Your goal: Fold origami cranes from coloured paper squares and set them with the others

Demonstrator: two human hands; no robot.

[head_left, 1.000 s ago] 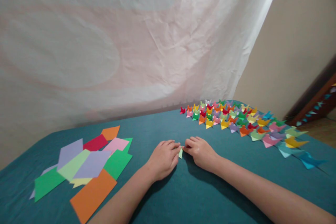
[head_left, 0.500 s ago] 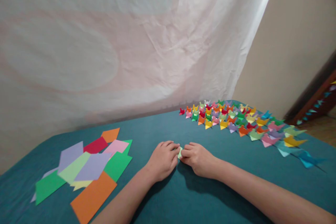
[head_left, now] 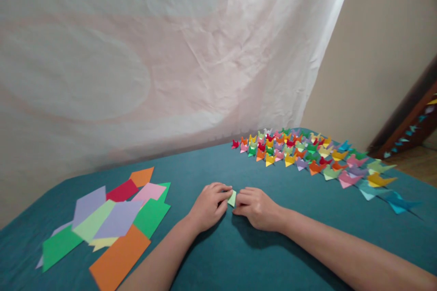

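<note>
Fingertips of left hand (head_left: 209, 205) and right hand (head_left: 256, 208) pinch pale-green folded paper (head_left: 232, 198) between them, low over teal tablecloth (head_left: 239, 254), mid-table. Versus half a second ago, the hands have hardly moved and slightly more paper shows. Loose coloured sheets (head_left: 112, 223) lie near left. Rows of folded paper birds (head_left: 307, 154) sit far right.

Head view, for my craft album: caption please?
Left hand and right hand pinch a pale green paper between coloured sheets and folded figures.
</note>
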